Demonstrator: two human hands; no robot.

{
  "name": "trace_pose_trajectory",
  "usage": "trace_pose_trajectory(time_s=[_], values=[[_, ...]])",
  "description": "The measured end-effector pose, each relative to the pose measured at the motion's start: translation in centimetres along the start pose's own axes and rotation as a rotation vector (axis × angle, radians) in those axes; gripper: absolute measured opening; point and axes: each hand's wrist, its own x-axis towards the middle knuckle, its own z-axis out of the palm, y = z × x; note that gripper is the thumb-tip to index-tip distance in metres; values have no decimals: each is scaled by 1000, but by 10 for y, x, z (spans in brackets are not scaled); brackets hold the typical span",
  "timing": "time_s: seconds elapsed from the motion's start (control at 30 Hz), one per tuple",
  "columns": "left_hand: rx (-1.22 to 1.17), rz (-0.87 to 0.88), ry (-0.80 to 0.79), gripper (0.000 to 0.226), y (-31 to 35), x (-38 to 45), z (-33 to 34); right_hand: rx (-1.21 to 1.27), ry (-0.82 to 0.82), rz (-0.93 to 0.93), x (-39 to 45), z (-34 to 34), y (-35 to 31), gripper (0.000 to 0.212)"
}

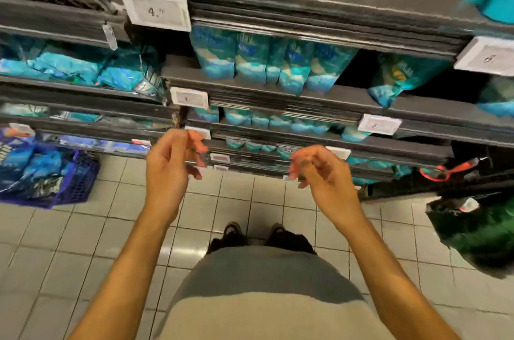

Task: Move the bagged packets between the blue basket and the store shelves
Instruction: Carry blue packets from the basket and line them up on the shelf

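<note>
Both hands are raised in front of the shelves with fingers loosely curled and nothing in either grip. The left hand [170, 164] hangs with its fingertips near the edge of a lower shelf; the right hand [319, 173] sits beside it, a little lower, fingers bent inward, also empty. The picture is blurred, so finer finger detail is hard to read.

Just beyond the hands, the dark store shelves [306, 100] rise in tiers, each lined with teal and blue bagged packets [267, 61] standing upright in rows. White price tags [155, 9] clip to the shelf edges above the hands.

Well off to the left of the left hand, the blue basket [75, 184] stands on the tiled floor [236, 200] against the shelf base, holding several blue packets. To the right of the right hand hangs a dark green bag [478, 234]. Below the hands, two dark shoes [233, 234] show on the tiles.
</note>
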Motion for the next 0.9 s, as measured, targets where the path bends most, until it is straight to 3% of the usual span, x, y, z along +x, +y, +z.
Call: trace_pose_trajectory(time_s=[0.33, 0.5, 0.67, 0.9], values=[[50, -235, 387, 44, -74, -106, -41, -142, -347, 287, -27, 21, 74, 20], [22, -329, 609, 44, -93, -166, -46, -280, -648, 273, -18, 46, 80, 18], [-14, -408, 837, 42, -110, -218, -59, -363, -845, 272, -6, 99, 75, 24], [-175, -440, 1150, 46, -134, -260, -91, -317, -963, 262, 0, 212, 50, 19]])
